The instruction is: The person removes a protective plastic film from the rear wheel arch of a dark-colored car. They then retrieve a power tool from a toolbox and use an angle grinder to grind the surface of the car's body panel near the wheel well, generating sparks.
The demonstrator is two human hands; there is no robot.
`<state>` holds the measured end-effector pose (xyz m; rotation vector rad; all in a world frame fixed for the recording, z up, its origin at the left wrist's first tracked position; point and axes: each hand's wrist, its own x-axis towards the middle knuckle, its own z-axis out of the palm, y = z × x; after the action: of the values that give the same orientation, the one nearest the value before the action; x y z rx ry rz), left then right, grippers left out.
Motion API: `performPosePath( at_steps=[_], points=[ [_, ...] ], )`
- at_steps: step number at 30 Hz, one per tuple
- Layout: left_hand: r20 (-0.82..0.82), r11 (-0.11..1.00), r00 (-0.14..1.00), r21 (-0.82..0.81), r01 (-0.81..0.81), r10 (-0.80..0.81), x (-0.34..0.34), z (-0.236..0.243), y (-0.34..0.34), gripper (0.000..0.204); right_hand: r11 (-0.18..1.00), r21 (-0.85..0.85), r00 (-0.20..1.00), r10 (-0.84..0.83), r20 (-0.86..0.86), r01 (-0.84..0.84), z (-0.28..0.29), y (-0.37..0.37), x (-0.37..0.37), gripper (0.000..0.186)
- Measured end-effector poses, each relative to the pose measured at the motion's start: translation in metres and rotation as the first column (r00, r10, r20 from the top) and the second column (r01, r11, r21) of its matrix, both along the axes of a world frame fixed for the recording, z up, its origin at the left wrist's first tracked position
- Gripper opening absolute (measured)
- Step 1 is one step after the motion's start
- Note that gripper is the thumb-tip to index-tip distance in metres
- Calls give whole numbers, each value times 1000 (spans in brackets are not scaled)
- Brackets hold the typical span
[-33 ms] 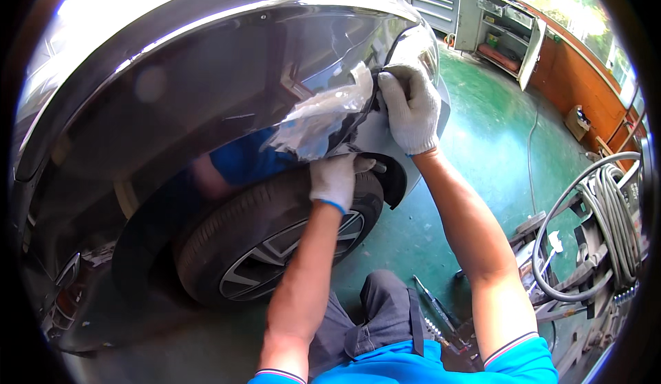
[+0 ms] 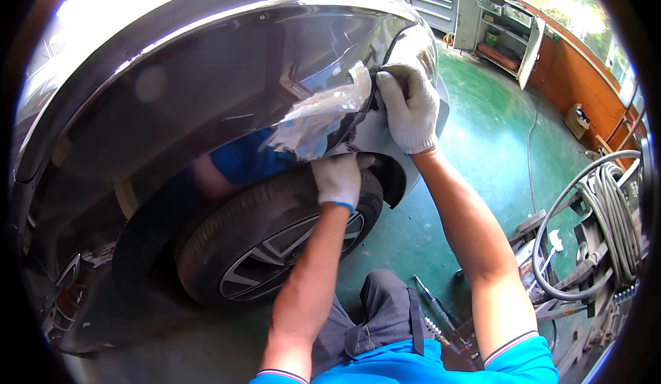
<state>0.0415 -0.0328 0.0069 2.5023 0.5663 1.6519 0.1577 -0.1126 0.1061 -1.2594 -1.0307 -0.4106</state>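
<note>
A dark grey car fender [image 2: 206, 74] curves over the wheel [image 2: 234, 239], with crumpled translucent masking material [image 2: 317, 112] stuck near its front seam. My right hand [image 2: 410, 109], in a white knit glove, has curled fingers gripping the panel edge at that seam, beside the bumper [image 2: 389, 136]. Lower down, my gloved left hand [image 2: 337, 181] reaches under the wheel-arch edge just above the tyre; its fingertips are hidden and blurred, so what they hold is unclear.
Slim tools [image 2: 434, 301] lie on the green floor [image 2: 482, 143] beside my knee. A coiled hose [image 2: 616, 222] hangs on a cluttered stand at right. Behind are a grey drawer cabinet [image 2: 430, 2], an open cupboard [image 2: 502, 40] and a cardboard box [image 2: 577, 122].
My left hand and forearm have shifted slightly to the right under the arch. My right hand stays at the seam.
</note>
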Motion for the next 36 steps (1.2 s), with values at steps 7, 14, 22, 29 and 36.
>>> performPosePath(
  at_steps=[7,14,22,29,36],
  points=[
    [182,973,980,-198,117,-81,12,-5,-8,22,1000,-19,1000,-25,7,26,-4,-1,6,16],
    [616,-11,709,-757,653,-343,-22,22,-6,29,999,-16,999,-46,30,46,-4,-2,7,17],
    [686,-13,677,-705,709,-266,-5,0,-6,24,1000,-11,999,-23,36,24,-5,-2,8,17],
    [640,352,731,-645,678,-235,10,-12,-3,24,999,-13,997,-46,55,47,-3,1,5,17],
    [706,-63,662,-694,717,-250,-6,10,-8,28,998,-18,996,-53,69,54,-5,-2,13,18]
  ],
)
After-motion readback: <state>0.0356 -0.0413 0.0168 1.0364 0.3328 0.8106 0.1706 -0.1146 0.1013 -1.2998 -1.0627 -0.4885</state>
